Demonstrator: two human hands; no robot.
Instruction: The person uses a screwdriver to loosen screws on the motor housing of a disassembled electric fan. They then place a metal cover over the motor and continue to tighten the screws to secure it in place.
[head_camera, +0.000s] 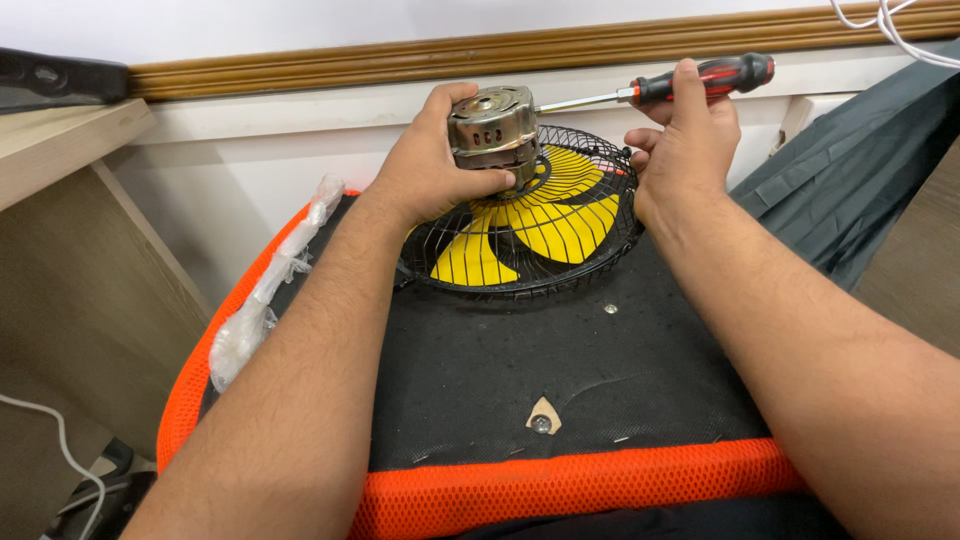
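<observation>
Motor (491, 130) sat atop black fan guard (600, 255) w/ yellow blades, left hand (425, 170) clamped round it, right hand (685, 140) fisted on screwdriver (700, 80); best kept shaft square to screw, motor steady, pressure firm.

A crumpled clear plastic wrapper (262, 300) lies along the left edge of the black and orange seat (520, 490). It is long and thin. I see no labels, signs or screens.
</observation>
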